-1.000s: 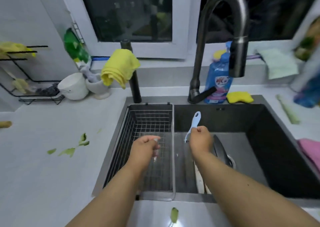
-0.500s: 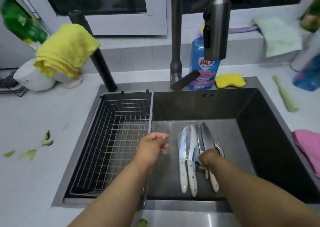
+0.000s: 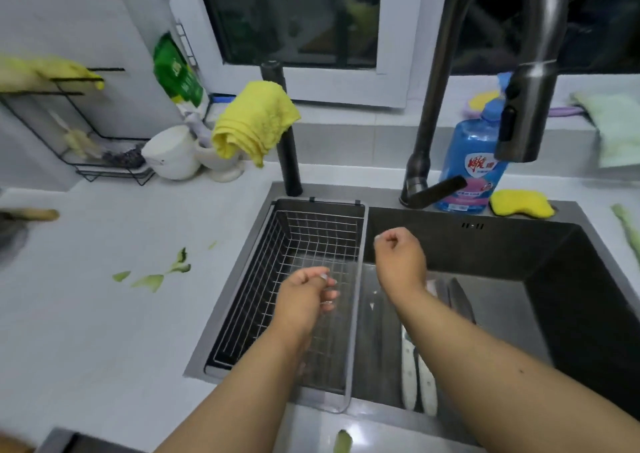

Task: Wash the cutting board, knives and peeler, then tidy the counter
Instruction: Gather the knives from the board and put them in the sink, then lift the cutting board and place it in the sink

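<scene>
The right hand has come up off the knives and now hangs above the sink, clear of the blades it was touching half a second back, and the blue peeler it carried a second ago is out of sight. The head has lifted too, so the tap fills the top of the view again. That right grip is curled into a loose fist and nothing shows inside it. The left hand hovers over the wire basket at the sink's left side, fingers curled with the thumb near the fingertips; something small and pale glints there, but whether it pinches anything I cannot tell.

The knives lie flat on the sink floor, white handles toward the near rim, blades pointing to the far wall and partly hidden under the right forearm. No cutting board in view.

By my read, the loading step is over: the tools are in the sink and the wash itself has not begun, since no water runs. Next up, I'd say, is a reach to the far rim of the sink, where the yellow sponge sits just right of the blue soap bottle, beside the tap's lever. Afterwards, the green scraps on the bench left of the sink want clearing.
</scene>
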`<state>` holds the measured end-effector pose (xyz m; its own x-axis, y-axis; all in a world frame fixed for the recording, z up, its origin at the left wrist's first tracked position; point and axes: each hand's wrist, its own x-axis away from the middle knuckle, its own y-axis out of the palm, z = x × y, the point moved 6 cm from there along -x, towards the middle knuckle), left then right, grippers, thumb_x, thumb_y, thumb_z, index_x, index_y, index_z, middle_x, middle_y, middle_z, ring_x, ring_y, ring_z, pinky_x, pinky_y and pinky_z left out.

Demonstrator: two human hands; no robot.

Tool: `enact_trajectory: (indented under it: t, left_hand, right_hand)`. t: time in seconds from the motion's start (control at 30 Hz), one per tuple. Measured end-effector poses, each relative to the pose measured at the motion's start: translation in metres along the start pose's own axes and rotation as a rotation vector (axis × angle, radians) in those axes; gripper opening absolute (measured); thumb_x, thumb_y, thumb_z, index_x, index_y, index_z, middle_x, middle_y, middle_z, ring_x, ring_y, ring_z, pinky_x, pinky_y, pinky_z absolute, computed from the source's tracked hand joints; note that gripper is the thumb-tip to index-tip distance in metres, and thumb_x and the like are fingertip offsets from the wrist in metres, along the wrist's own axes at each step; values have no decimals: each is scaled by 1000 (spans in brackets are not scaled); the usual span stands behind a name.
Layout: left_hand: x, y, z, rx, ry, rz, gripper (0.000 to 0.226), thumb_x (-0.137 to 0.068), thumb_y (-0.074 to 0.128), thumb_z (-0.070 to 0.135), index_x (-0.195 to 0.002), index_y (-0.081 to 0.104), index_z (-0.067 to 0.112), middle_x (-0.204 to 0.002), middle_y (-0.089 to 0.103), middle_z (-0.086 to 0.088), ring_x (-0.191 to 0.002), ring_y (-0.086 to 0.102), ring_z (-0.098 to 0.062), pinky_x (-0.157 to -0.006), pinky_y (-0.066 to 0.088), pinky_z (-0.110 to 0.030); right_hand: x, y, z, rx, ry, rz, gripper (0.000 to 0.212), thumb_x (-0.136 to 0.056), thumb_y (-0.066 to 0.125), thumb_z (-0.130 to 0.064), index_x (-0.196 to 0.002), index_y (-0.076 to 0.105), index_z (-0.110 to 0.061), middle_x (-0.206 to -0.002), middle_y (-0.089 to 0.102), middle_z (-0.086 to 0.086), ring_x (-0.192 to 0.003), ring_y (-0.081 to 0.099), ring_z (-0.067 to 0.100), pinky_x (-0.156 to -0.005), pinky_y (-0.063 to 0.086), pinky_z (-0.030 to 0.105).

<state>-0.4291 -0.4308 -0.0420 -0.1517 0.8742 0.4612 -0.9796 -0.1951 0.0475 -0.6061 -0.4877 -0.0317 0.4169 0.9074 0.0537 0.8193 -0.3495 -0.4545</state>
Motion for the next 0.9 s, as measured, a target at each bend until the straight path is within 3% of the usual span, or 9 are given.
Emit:
enact_trajectory:
  t: [0.23, 0.33, 0.43, 0.57, 0.67, 0.77, 0.9]
  left_hand:
    - [35, -139, 11, 101, 48, 290, 19, -95, 45, 4, -107, 59, 9, -88, 63, -10, -69, 59, -18, -61, 51, -29]
    - [57, -216, 8, 192, 65, 420, 19, -93, 47, 4, -104, 60, 9, -89, 63, -12, -69, 59, -22, -60, 48, -30]
    - [93, -296, 0, 236, 95, 581, 18, -93, 44, 3, -101, 60, 9, -88, 62, -11, -66, 58, -20, -56, 46, -28]
    - [156, -402, -19, 268, 114, 784, 15, -93, 45, 2, -91, 57, 11, -78, 58, -8, -62, 54, -18, -51, 41, -27]
    - [194, -456, -35, 221, 79, 930, 13, -93, 48, 7, -88, 59, 12, -73, 60, -7, -61, 54, -19, -57, 43, -28]
    - [243, -505, -53, 213, 34, 1072, 14, -94, 50, 18, -84, 60, 17, -77, 61, -8, -66, 57, -23, -68, 46, -34]
    - [295, -555, -82, 163, -100, 1186, 23, -94, 45, 28, -76, 57, 18, -85, 61, -8, -77, 56, -25, -81, 47, -35]
  right_hand:
    - [93, 102, -88, -31, -189, -249, 15, -92, 53, -22, -81, 60, -13, -85, 60, 0, -68, 51, 10, -54, 35, 21]
    - [144, 161, -114, -23, -231, -437, 20, -94, 52, -26, -80, 58, -13, -78, 58, -1, -70, 52, 15, -56, 36, 25]
    - [208, 220, -138, 81, -323, -659, 30, -95, 49, -33, -72, 48, -14, -67, 50, -4, -60, 45, 11, -51, 30, 25]
    - [299, 288, -162, 147, -433, -887, 31, -96, 47, -35, -75, 46, -12, -69, 50, -2, -60, 45, 9, -52, 30, 24]
    - [337, 315, -170, 186, -470, -935, 32, -96, 46, -36, -73, 44, -14, -68, 49, -2, -61, 45, 11, -53, 30, 25]
    - [374, 342, -176, 251, -508, -984, 30, -95, 45, -41, -80, 49, -16, -78, 56, -2, -73, 53, 16, -59, 35, 27]
    - [407, 371, -178, 337, -529, -1011, 37, -94, 43, -46, -113, 56, -16, -112, 62, 3, -103, 56, 24, -79, 39, 29]
